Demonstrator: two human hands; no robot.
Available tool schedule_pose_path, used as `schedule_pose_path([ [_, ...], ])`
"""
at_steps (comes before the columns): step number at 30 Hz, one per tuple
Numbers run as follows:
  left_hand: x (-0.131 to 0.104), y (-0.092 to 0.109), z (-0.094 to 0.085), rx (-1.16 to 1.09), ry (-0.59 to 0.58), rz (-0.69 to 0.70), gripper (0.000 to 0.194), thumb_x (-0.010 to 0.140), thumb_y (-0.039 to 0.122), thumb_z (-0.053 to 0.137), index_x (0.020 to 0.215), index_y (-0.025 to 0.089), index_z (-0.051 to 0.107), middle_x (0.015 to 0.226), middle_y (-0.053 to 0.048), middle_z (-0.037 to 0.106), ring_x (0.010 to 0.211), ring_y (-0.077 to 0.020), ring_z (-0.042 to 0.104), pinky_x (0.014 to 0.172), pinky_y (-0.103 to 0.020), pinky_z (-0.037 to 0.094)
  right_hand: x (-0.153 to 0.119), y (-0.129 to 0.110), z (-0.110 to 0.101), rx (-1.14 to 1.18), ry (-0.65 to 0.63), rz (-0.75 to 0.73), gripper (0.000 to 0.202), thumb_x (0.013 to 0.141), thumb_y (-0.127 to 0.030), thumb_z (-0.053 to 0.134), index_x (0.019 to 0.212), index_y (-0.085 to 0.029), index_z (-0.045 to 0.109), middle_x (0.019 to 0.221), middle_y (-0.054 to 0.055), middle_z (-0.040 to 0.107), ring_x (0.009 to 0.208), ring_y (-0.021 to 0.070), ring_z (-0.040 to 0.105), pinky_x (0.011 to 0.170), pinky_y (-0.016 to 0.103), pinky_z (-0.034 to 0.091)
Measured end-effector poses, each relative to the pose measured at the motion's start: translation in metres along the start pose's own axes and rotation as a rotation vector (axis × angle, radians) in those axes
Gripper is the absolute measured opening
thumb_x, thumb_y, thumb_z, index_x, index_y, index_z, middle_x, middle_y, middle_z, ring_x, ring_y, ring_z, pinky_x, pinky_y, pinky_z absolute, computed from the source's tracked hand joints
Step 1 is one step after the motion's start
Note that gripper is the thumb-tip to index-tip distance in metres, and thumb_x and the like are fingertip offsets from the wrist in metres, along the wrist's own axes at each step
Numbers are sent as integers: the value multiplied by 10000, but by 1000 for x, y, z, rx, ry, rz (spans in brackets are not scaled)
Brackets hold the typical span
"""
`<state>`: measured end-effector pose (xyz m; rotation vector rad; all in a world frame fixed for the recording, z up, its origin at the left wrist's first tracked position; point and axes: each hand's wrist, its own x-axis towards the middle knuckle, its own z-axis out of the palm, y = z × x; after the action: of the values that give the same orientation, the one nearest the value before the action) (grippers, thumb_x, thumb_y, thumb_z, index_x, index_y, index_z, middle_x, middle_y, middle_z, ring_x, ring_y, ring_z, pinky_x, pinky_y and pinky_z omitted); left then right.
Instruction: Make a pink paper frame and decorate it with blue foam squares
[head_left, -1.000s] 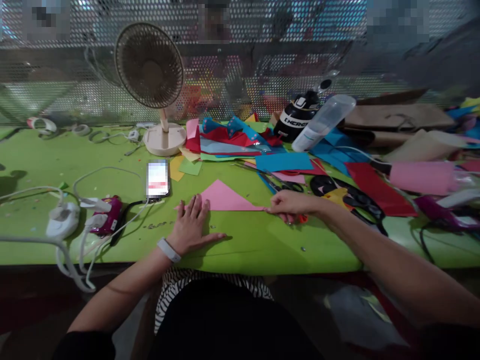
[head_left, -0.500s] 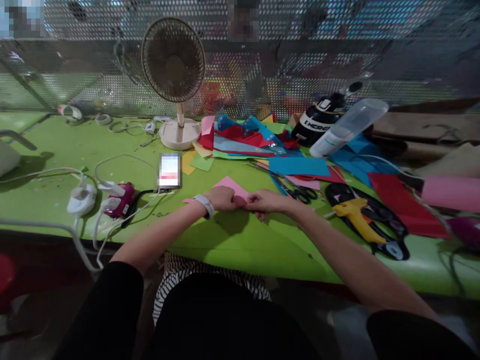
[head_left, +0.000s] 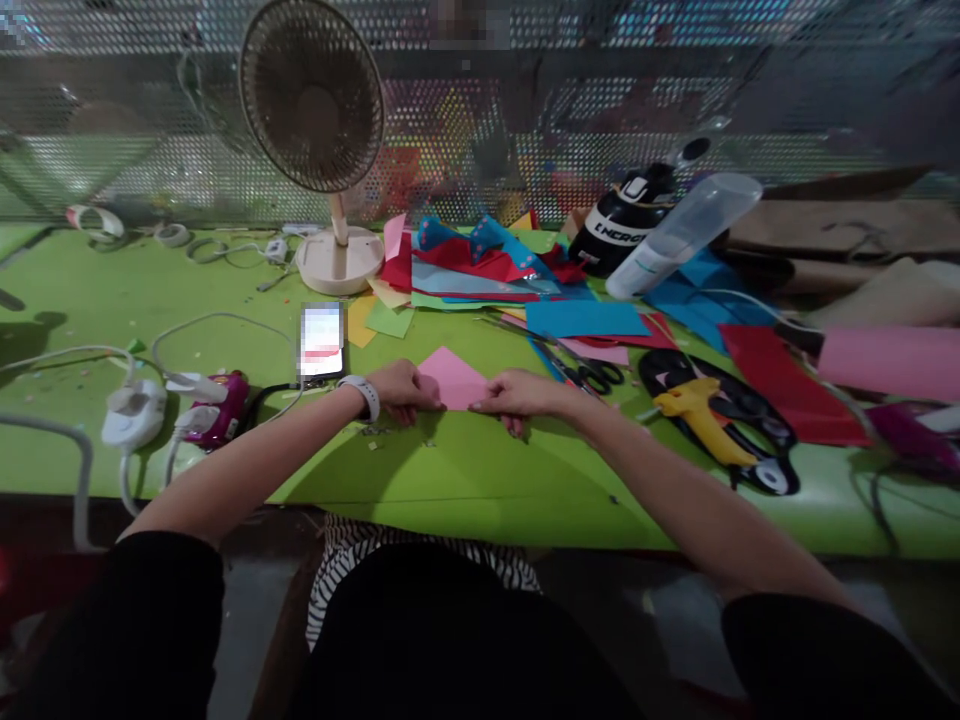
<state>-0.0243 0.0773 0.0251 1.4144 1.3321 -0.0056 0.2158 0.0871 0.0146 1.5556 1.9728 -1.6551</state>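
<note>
A pink sheet of paper (head_left: 453, 378) lies low over the green table (head_left: 480, 480), its point facing away from me and a straight edge towards me. My left hand (head_left: 401, 390), with a pale band on the wrist, pinches the paper's left corner. At the right corner, the thumb and fingers of my right hand (head_left: 517, 398) are closed on the same sheet. Scissors (head_left: 589, 375) with black handles rest beyond my right hand, partly under blue paper (head_left: 589, 318).
A fan (head_left: 313, 110) stands at the back left, near a phone (head_left: 321, 340). Left of it are plugs and cables around a purple power strip (head_left: 217, 410). A yellow glue gun (head_left: 697, 415) lies right. Behind stand a black bottle (head_left: 619, 235) and a leaning clear bottle (head_left: 682, 235).
My left hand has moved left, away from my right hand, and more of the pink paper now shows between them. The view has shifted slightly.
</note>
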Motion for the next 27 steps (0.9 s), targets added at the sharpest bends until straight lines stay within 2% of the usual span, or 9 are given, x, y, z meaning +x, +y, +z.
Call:
schedule_pose_path([
  [4,-3,-5,-1,-21,23,-15,390,654,495,794,695,153,610,579,-47,677,606,-196,685,644,-354,564,-1,0,1,13,12,-15,506,694,-629,728,634,-185,491,445,-2,600,383,130,589,397,228,481],
  [9,-17,-21,-14,-25,48,-79,389,647,501,794,724,168,608,585,-47,673,637,-198,693,644,-366,563,0,1,1,31,25,-7,476,725,-600,721,652,-182,505,435,-4,599,377,123,584,389,215,478],
  [12,-28,-30,-22,22,74,-110,398,619,510,805,669,174,598,598,-48,673,647,-198,693,660,-364,562,3,4,0,18,15,-13,497,705,-627,721,655,-176,518,438,1,604,375,117,584,381,200,468],
  [16,-42,-42,-31,49,134,-159,479,626,614,757,613,181,553,597,-65,673,636,-208,691,614,-342,548,8,10,-1,18,12,-27,515,692,-655,712,674,-174,530,448,6,610,393,134,602,375,210,471],
  [19,-52,-51,-38,96,142,-186,516,650,666,704,581,186,528,568,-69,666,622,-215,690,575,-316,530,7,9,-1,25,13,-29,507,697,-646,715,665,-181,514,443,-2,599,389,137,593,372,219,466],
  [22,-61,-56,-49,165,151,-215,517,689,650,677,545,182,511,554,-75,664,596,-216,687,565,-308,523,1,4,0,24,17,-21,482,708,-604,732,652,-186,497,453,-6,594,399,125,580,412,222,472],
  [24,-67,-54,-54,213,163,-212,466,736,574,670,555,173,519,538,-66,657,571,-206,679,574,-306,523,-4,0,0,-9,68,-55,441,733,-558,731,657,-185,508,479,-7,597,424,122,581,451,226,471],
  [27,-71,-40,-53,313,204,-170,340,800,393,624,583,154,519,491,-33,628,528,-176,656,602,-300,520,-10,-4,1,-149,289,-228,341,765,-494,710,750,-173,595,661,28,670,583,147,629,534,237,455],
])
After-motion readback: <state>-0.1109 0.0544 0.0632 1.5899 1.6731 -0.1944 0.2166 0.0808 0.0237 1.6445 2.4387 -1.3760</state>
